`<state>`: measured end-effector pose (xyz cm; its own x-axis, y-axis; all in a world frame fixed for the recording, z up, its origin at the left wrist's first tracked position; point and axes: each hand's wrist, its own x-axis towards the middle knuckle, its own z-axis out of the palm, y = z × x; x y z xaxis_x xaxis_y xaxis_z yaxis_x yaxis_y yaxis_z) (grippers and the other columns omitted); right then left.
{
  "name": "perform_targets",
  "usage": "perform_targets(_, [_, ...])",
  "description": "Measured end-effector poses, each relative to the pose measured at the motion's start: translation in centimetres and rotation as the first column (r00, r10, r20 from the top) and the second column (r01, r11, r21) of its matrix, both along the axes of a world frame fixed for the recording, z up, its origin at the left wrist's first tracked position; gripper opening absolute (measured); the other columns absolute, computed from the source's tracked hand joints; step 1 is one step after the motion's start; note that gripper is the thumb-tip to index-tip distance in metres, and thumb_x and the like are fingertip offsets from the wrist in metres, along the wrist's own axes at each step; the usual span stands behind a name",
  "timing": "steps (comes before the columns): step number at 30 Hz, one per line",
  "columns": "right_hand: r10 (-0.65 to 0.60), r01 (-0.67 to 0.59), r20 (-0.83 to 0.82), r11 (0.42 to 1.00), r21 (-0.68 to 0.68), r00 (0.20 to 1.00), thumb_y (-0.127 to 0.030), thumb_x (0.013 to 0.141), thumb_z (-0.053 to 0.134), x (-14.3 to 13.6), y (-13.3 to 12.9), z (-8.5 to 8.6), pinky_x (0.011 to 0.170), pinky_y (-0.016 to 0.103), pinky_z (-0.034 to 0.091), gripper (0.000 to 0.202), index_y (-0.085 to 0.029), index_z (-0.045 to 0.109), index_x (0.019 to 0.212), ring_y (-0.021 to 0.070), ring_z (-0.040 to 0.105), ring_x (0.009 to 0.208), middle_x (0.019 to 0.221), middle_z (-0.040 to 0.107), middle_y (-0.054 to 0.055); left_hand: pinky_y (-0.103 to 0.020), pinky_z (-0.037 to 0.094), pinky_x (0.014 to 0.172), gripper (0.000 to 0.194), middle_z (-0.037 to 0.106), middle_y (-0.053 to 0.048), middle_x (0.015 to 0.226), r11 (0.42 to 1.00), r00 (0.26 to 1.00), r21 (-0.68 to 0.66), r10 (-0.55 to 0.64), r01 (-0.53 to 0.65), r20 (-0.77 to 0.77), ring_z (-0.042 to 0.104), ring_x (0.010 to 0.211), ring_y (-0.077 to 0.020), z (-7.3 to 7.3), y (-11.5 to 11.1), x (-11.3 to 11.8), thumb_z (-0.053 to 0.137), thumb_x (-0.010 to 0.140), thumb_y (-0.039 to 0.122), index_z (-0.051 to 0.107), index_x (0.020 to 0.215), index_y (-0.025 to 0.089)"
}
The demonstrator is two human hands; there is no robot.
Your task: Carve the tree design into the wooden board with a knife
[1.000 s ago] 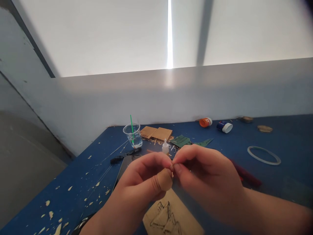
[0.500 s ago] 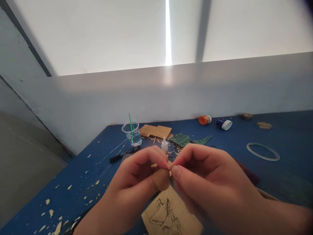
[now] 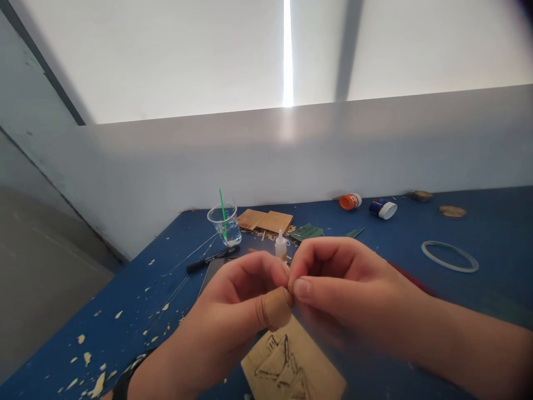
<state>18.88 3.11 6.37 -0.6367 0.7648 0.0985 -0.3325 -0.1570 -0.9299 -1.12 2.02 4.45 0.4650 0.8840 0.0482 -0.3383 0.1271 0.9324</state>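
Observation:
Fingertips of both hands meet at the centre of the view. My left hand (image 3: 237, 311), its thumb wrapped in a tan bandage (image 3: 278, 308), pinches with thumb and forefinger. My right hand (image 3: 353, 289) pinches right beside it, the tips touching or nearly so. Whatever small thing lies between them is hidden by the fingers. Below the hands is a square wooden board (image 3: 291, 361) with dark lines drawn on it. Just beyond the fingertips stands a small white dropper bottle (image 3: 281, 244).
Behind are a plastic cup (image 3: 225, 228) of water with a green stick, wooden pieces (image 3: 266, 220) among shavings, and green sandpaper (image 3: 307, 232). A black marker (image 3: 212, 259) lies left. Orange (image 3: 350, 201) and blue (image 3: 382, 209) containers and a clear ring (image 3: 449, 256) lie right. Chips (image 3: 87, 358) litter the left.
The right hand has shifted slightly up and its wrist has turned, with the forearm lying higher. The left hand has moved a little. Both pinches remain together.

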Motion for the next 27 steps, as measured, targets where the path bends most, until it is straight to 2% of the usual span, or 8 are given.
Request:
perform_targets(3, [-0.024, 0.024, 0.036, 0.999, 0.027, 0.999, -0.025, 0.088, 0.085, 0.2, 0.8, -0.2, 0.042, 0.016, 0.036, 0.02, -0.018, 0.067, 0.083, 0.0069, 0.05, 0.048, 0.062, 0.063, -0.004, -0.021, 0.041, 0.063, 0.023, 0.06, 0.001, 0.075, 0.999, 0.997, 0.017, 0.045, -0.044, -0.055, 0.051, 0.067, -0.0104, -0.2, 0.1, -0.1, 0.094, 0.086, 0.033, 0.076, 0.088, 0.02])
perform_targets(9, [-0.072, 0.063, 0.112, 0.995, 0.082, 0.991, -0.009, 0.083, 0.076, 0.7, 1.5, -0.3, 0.041, 0.016, 0.037, 0.013, -0.018, 0.068, 0.079, 0.0064, 0.048, 0.045, 0.057, 0.058, -0.007, -0.022, 0.041, 0.065, 0.023, 0.064, -0.001, 0.084, 0.995, 0.975, 0.061, 0.091, -0.08, -0.205, 0.053, 0.073, -0.0125, 0.1, -0.1, -0.3, 0.091, 0.089, 0.037, 0.076, 0.096, 0.02])
perform_targets(15, [-0.135, 0.09, 0.21, 0.973, 0.213, 0.968, -0.01, 0.079, 0.075, 0.9, 1.9, -0.1, 0.046, 0.018, 0.034, 0.009, -0.017, 0.069, 0.078, 0.0066, 0.045, 0.052, 0.061, 0.057, -0.006, -0.025, 0.045, 0.063, 0.023, 0.064, -0.002, 0.083, 0.951, 0.878, 0.29, 0.229, -0.109, -0.421, 0.053, 0.074, -0.0161, 1.3, -0.8, -0.1, 0.082, 0.094, 0.043, 0.075, 0.096, 0.021])
perform_targets(18, [-0.183, 0.084, 0.298, 0.945, 0.317, 0.937, -0.01, 0.08, 0.072, 1.2, 2.0, -0.3, 0.048, 0.021, 0.034, 0.009, -0.018, 0.069, 0.078, 0.0085, 0.045, 0.056, 0.063, 0.058, -0.005, -0.026, 0.046, 0.061, 0.015, 0.067, -0.001, 0.081, 0.848, 0.76, 0.524, 0.392, -0.079, -0.519, 0.058, 0.071, -0.017, 1.5, -1.1, -0.1, 0.072, 0.1, 0.037, 0.073, 0.094, 0.023])
perform_targets(20, [-0.26, 0.071, 0.381, 0.893, 0.444, 0.887, -0.01, 0.082, 0.069, 1.3, 1.9, -0.7, 0.049, 0.022, 0.035, 0.011, -0.02, 0.068, 0.078, 0.0097, 0.047, 0.058, 0.065, 0.059, -0.005, -0.026, 0.048, 0.064, 0.011, 0.069, -0.001, 0.086, 0.704, 0.654, 0.71, 0.533, 0.01, -0.537, 0.061, 0.074, -0.0165, 1.2, -1.1, -0.2, 0.067, 0.104, 0.028, 0.072, 0.095, 0.024])
perform_targets(23, [-0.435, 0.043, 0.421, 0.735, 0.677, 0.796, -0.01, 0.084, 0.065, 1.2, 2.0, -1.5, 0.05, 0.023, 0.035, 0.015, -0.021, 0.062, 0.075, 0.0096, 0.048, 0.059, 0.065, 0.057, -0.007, -0.028, 0.05, 0.08, 0.015, 0.071, -0.003, 0.099, 0.471, 0.545, 0.866, 0.687, 0.17, -0.481, 0.065, 0.088, -0.0171, 0.5, -0.7, -0.4, 0.061, 0.106, 0.015, 0.069, 0.096, 0.022])
perform_targets(25, [-0.525, 0.046, 0.364, 0.614, 0.788, 0.769, -0.009, 0.083, 0.065, 0.9, 2.2, -1.8, 0.052, 0.024, 0.036, 0.016, -0.021, 0.059, 0.074, 0.009, 0.047, 0.059, 0.064, 0.056, -0.007, -0.029, 0.049, 0.084, 0.016, 0.071, -0.004, 0.102, 0.413, 0.515, 0.888, 0.726, 0.202, -0.455, 0.065, 0.092, -0.0178, 0.0, -0.4, -0.4, 0.059, 0.106, 0.012, 0.067, 0.097, 0.021])
perform_targets(27, [-0.569, 0.068, 0.302, 0.537, 0.841, 0.765, -0.009, 0.083, 0.065, 0.8, 2.3, -2.1, 0.055, 0.024, 0.038, 0.016, -0.021, 0.059, 0.075, 0.0087, 0.048, 0.06, 0.064, 0.055, -0.007, -0.029, 0.049, 0.081, 0.013, 0.071, -0.004, 0.101, 0.439, 0.517, 0.88, 0.718, 0.18, -0.465, 0.065, 0.09, -0.0181, -0.2, -0.1, -0.4, 0.059, 0.107, 0.015, 0.067, 0.099, 0.021])
